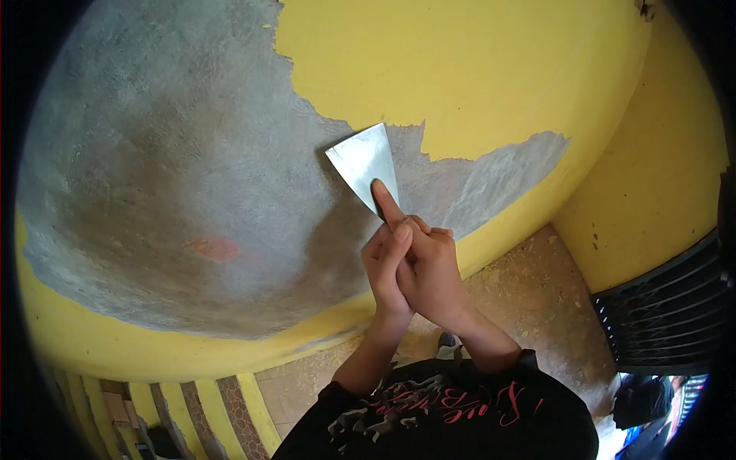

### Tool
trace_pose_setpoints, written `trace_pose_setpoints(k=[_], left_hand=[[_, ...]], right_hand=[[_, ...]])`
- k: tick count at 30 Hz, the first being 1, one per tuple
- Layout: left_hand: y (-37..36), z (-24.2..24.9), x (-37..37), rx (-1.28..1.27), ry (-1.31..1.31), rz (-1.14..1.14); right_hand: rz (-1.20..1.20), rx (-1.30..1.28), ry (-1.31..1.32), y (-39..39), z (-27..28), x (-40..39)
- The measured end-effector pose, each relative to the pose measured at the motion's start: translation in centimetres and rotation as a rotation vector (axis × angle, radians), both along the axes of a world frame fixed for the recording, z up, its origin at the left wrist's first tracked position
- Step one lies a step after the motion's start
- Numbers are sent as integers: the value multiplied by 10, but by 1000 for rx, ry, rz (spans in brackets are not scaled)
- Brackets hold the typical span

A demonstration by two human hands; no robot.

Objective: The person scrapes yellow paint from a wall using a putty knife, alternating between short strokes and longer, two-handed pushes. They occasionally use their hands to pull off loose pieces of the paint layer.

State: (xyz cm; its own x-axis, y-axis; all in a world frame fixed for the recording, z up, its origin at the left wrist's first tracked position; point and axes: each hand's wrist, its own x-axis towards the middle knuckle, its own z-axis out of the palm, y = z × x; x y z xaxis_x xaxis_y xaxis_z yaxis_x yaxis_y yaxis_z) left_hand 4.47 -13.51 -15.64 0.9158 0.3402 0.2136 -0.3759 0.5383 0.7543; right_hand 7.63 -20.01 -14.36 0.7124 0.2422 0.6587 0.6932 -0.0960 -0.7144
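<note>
A metal scraper (pixel 363 162) with a wide flat blade lies against the wall, its top edge close to the border between bare grey plaster (pixel 253 153) and yellow paint (pixel 429 69). Both hands are wrapped together round its handle, which they hide. My right hand (pixel 433 268) has the index finger stretched along the blade. My left hand (pixel 387 268) is closed against the right one, its thumb lying over it.
A dusty floor (pixel 529 291) with small flakes lies below the wall. Yellow-edged steps (pixel 211 414) are at the lower left. A dark metal grille (pixel 667 307) stands at the right, with a dark-clothed person (pixel 642 399) beyond it.
</note>
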Motion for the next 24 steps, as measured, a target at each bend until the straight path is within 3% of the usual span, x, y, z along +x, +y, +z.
trace_pose_setpoints(k=[1, 8, 13, 15, 18, 22, 24], left_hand=[[6, -23, 1, 53, 39, 26], [8, -9, 11, 34, 31, -32], [5, -28, 8, 11, 69, 40], [6, -10, 10, 57, 19, 15], [6, -24, 8, 137, 60, 85], [8, -44, 11, 152, 64, 85], [7, -48, 25, 32, -141, 7]], right_hand=[[-2, 6, -10, 1, -4, -1], [31, 16, 35, 1, -9, 0], [29, 28, -12, 3, -18, 3], [37, 1, -53, 0, -4, 6], [86, 10, 53, -1, -10, 3], [48, -38, 9, 0, -17, 4], [45, 0, -40, 1, -2, 9]])
